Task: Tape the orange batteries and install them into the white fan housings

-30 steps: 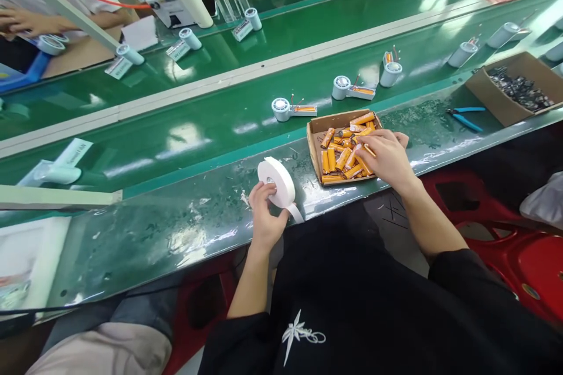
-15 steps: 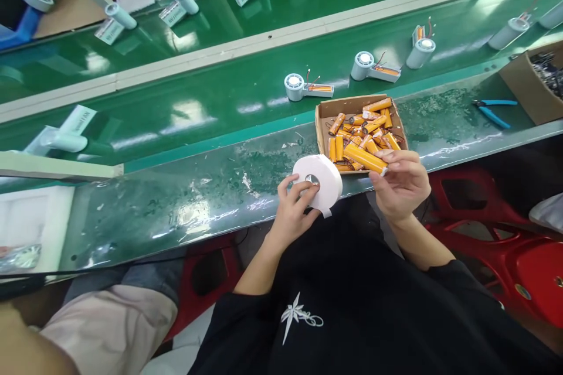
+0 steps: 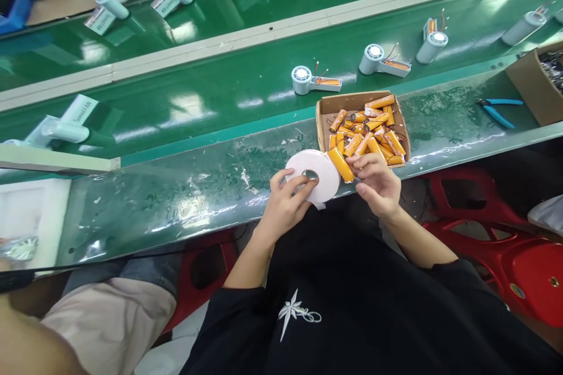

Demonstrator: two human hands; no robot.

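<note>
My left hand point(image 3: 285, 198) grips a roll of white tape point(image 3: 323, 179), its fingers at the core hole and a short loose end hanging below. An orange-wrapped cylindrical battery point(image 3: 341, 165) lies tilted against the roll's right edge. On the battery's right side are the curled fingertips of my right hand point(image 3: 377, 184); its thumb stands a little away from the lower end. Just behind both hands is a shallow cardboard box point(image 3: 322, 123) holding several more orange batteries point(image 3: 373, 120) with thin wires.
On the green conveyor point(image 3: 185, 99) stand several pale blue handheld fans point(image 3: 301, 80), some with open handles showing wires. Blue-handled pliers point(image 3: 499, 111) lie right of the battery box, beside another cardboard box point(image 3: 534, 85). Red stools point(image 3: 534, 269) stand at right; a person's leg point(image 3: 114, 316) is at left.
My right hand has moved left and turned the battery steeper, bringing it from over the box to the tape roll's edge. The roll has shifted slightly left and now faces up more.
</note>
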